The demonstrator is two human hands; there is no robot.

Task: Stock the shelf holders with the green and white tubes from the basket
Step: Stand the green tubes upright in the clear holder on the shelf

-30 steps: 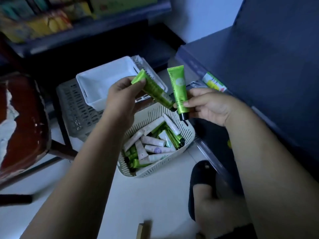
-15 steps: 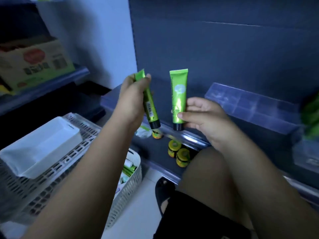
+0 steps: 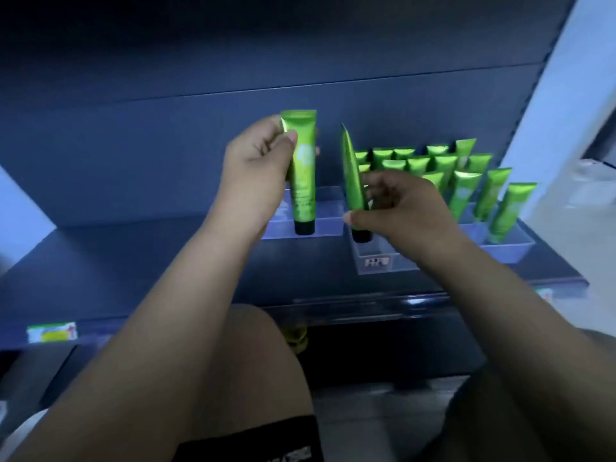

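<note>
Green tube (image 3: 301, 175) pinched near its crimped top in my left hand (image 3: 256, 168), and a second green tube (image 3: 352, 175), turned edge-on, pinched low on its body by my right hand (image 3: 400, 208). Both hang black cap down.

A second ago I held these two over the basket, and half a second ago in front of a lower shelf. Now the basket is out of the head view and both tubes are up at the clear shelf holders. I judge the carry done, with only the setting down left for this pair.

Just below my left grip, the cap hangs at the open compartment of a clear holder (image 3: 328, 225). Below my right grip, the cap sits at the front left corner of the labelled holder (image 3: 376, 258); I cannot tell whether it touches the wall.

To the right of my right hand and beyond it, the stocked tubes (image 3: 463, 191) stand in close rows, so room on that side is tight. Left of my left hand runs open shelf top (image 3: 133, 255). Above both grips the back panel leaves free height.
</note>
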